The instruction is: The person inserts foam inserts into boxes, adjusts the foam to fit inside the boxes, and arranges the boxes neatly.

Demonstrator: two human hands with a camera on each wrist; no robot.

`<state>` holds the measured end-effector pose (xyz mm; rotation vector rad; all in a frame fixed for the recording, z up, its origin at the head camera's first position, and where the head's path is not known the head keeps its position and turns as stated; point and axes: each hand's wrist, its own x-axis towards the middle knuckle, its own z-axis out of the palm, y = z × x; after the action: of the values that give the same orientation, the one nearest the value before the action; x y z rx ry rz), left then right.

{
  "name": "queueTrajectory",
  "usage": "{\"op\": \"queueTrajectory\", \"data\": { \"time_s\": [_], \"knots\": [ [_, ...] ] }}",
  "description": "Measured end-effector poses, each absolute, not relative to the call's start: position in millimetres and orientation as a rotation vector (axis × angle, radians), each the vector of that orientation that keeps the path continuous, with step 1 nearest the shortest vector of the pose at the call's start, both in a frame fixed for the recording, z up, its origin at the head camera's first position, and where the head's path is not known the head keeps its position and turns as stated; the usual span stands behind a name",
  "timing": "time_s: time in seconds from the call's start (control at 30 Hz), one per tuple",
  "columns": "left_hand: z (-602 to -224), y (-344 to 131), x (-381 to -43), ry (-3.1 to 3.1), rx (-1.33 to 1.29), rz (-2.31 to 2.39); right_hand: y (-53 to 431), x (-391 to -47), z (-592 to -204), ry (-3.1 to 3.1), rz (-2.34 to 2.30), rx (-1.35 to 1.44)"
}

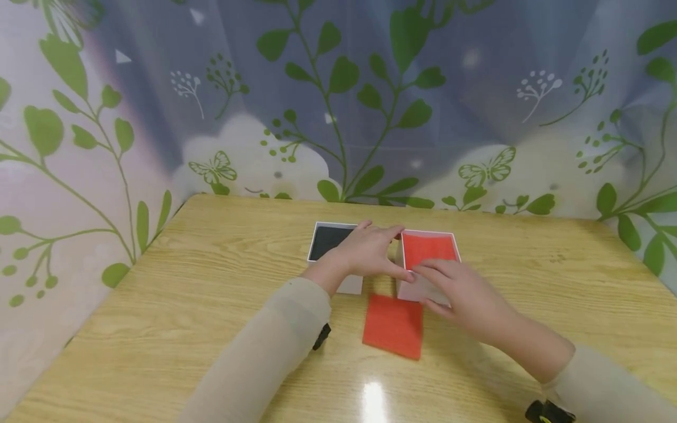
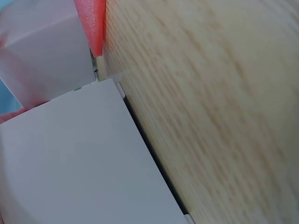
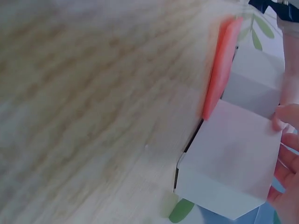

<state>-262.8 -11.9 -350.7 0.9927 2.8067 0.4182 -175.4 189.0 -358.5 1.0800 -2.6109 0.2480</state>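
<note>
In the head view, a white box [image 1: 415, 288] stands right of centre with a red pad [image 1: 428, 249] filling its top. My left hand [image 1: 370, 249] reaches across from the left and grips this box's left side, thumb at the near corner, index finger at the far one. Over the near rim lie the extended fingers of my right hand [image 1: 468, 296], touching the box top; the thumb hangs lower, before the front wall. A second white box [image 1: 350, 286] on the left contains a dark block [image 1: 329, 239], partly hidden by my left hand. Nearby lies a flat red square pad [image 1: 394, 326].
The wooden table [image 1: 185, 329] carries both boxes, which stand side by side with a narrow gap. A leaf-patterned curtain [image 1: 365, 106] hangs along the table's far edge and sides. Dark bands are worn near both sleeves.
</note>
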Motion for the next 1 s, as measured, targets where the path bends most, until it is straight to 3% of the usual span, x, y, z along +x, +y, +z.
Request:
{"op": "queueTrajectory", "data": {
  "time_s": [0.5, 1.0],
  "knots": [
    [-351.3, -11.6, -263.8, 2.803, 0.990, 0.418, 183.3, -155.7, -370.2, -2.377, 0.265, 1.313],
    [-350.4, -11.9, -261.8, 2.818, 0.994, 0.452, 151.8, -153.9, -384.1, -2.995, 0.188, 1.321]
  ]
}}
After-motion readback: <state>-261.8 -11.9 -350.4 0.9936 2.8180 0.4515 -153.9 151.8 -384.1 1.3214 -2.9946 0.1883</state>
